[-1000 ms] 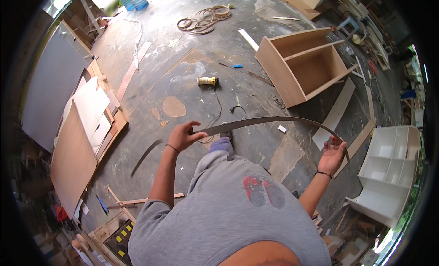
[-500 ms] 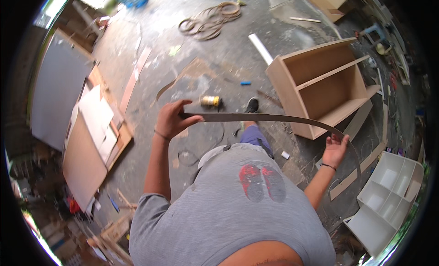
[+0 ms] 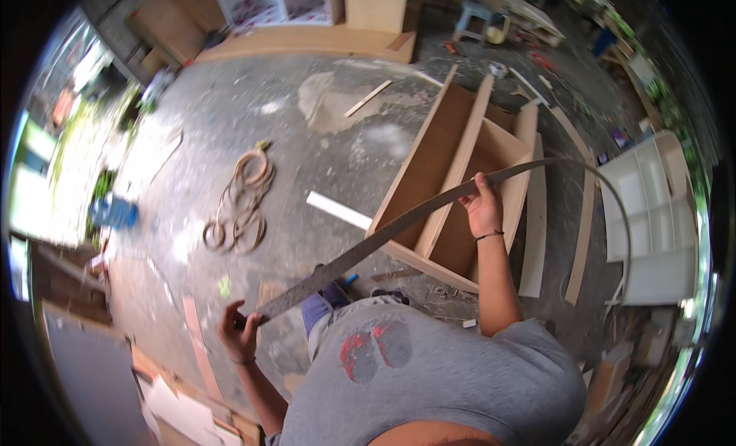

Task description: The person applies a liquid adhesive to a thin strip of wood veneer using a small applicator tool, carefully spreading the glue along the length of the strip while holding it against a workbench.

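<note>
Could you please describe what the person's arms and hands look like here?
Both forearms are bare below short grey T-shirt sleeves. The left hand and right hand wear no gloves; each wrist carries a thin dark band, the right one clearest.

Long strip [image 3: 399, 227] across the front, shelf unit [image 3: 460, 177] behind its right part, coiled rope [image 3: 241, 204] to the left.

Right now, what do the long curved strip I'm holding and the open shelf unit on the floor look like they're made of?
Strip: probably thin metal banding or a blade, dull grey, mottled, bowing between left hand and right hand. Shelf unit: wood board, likely plywood or laminate, with a smooth tan, unpainted face.
</note>
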